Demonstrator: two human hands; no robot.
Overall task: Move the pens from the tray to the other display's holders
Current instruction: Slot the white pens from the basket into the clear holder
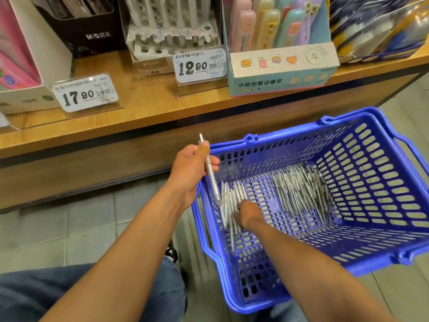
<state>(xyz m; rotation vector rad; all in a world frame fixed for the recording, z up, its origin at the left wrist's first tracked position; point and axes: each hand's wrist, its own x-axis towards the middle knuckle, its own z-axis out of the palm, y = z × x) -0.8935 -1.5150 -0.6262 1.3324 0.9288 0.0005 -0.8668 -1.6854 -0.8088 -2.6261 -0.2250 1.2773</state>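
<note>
Left hand (pixel 193 169) gripping one pen (pixel 210 168), right hand (pixel 247 213) grasping loose pens (pixel 232 205) in basket (pixel 290 135); overfilled grip risks drops.

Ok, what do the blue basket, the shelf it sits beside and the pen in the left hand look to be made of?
Blue basket: moulded plastic, slightly glossy; slotted walls and one-piece handles suggest it. Shelf: wood or wood-look laminate; grain pattern, matte, with a dark edge strip. Pen in the left hand: probably clear or pale plastic, a metal-looking tip; too blurred to be sure.
</note>
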